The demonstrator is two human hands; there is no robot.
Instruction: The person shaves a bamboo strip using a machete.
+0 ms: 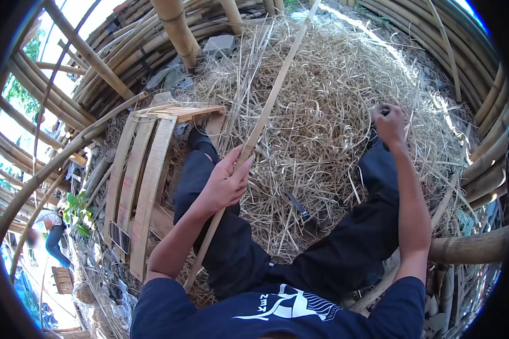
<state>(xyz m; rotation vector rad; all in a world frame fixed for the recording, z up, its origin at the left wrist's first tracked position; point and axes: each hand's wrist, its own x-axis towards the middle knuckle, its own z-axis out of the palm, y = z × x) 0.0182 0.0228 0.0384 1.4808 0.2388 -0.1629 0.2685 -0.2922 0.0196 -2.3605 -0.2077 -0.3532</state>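
Note:
My left hand point(227, 182) is closed around a long, flat bamboo strip point(277, 85). The strip runs slantwise from beside my left thigh up past the far side of the shavings. Out to the right, above my right knee, my right hand point(390, 125) is curled into a fist. A small dark thing shows at its fingers, too little of it to name. Pale bamboo shavings point(316, 113) lie in a thick heap between and beyond my legs. On them, between my thighs, rests a dark, narrow object with a blade-like shape point(295, 202).
A slatted wooden crate point(133, 175) stands against my left side. Stacked bamboo poles point(435, 42) curve around the back and right, and a thick bamboo pole point(472, 247) juts in at the right. Far left, another person point(54, 234) is partly visible.

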